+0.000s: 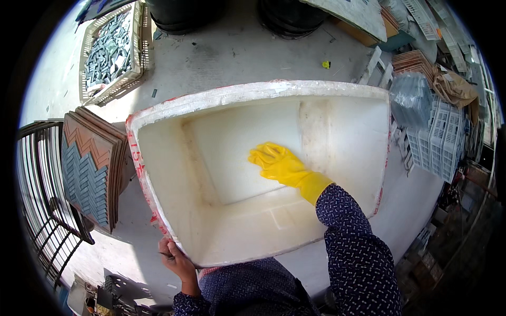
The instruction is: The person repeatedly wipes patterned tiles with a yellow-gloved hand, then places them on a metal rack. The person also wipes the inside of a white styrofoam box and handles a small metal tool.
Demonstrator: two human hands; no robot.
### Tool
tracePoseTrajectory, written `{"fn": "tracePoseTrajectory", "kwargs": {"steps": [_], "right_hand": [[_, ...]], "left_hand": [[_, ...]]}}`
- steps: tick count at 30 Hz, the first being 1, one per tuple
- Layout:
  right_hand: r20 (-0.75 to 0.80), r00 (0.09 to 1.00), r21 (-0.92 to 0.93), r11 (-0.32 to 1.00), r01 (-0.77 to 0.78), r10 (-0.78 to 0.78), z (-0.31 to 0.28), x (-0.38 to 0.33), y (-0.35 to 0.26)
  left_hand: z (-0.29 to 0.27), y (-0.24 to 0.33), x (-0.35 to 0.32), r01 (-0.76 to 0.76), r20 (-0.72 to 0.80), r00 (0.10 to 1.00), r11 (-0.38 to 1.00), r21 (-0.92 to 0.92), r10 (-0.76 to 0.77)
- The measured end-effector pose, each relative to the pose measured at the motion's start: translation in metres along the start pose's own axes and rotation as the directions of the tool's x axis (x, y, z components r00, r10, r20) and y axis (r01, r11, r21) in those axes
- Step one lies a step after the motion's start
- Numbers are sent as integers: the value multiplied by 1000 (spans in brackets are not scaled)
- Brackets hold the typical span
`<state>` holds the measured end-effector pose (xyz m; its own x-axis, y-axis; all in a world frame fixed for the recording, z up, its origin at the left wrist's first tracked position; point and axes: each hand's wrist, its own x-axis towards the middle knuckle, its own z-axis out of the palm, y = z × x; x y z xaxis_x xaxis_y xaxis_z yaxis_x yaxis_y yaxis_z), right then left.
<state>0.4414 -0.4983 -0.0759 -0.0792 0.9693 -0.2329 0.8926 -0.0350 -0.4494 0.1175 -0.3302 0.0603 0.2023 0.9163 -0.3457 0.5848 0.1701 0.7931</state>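
A large white foam box (253, 250) with red print and tape on its outer edge lies in front of me, its open side facing me. My left hand (178, 262), bare, has its fingers curled at the near left corner, gripping the rim. Inside the box is my right hand (282, 166), in a yellow rubber glove (311, 184). Its fingers are bent together against the box's bottom, so whatever they may hold is hidden. Brownish stains run along the inner corners.
A cream plastic crate (138, 45) full of small grey strips stands at the far left. Herringbone-patterned panels (87, 174) lean beside a metal rack (39, 174) on the left. White crates (437, 137) and plastic-wrapped pieces (411, 100) are stacked at right. Black tubs (182, 13) stand at the back.
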Motion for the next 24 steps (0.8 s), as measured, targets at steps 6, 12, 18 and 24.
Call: {"fn": "tracePoseTrajectory", "kwargs": {"steps": [6,12,18,24], "right_hand": [[-526,395,39,486,-873,753,-6,8,33],[-245,808,177,844,-506,536,12,35,-60],[-493,424,-106,431,-896,760,-40,20,77],[-357,581,-427,426,-798,731,26,2,53]], "left_hand": [[2,1,-2,-32,30,999,999,3,32],[2,6,3,-32,37,999,999,40,30],[4,8,2,-40,-15,999,996,82,42],[2,6,0,-8,-24,1000,999,34,9]]}}
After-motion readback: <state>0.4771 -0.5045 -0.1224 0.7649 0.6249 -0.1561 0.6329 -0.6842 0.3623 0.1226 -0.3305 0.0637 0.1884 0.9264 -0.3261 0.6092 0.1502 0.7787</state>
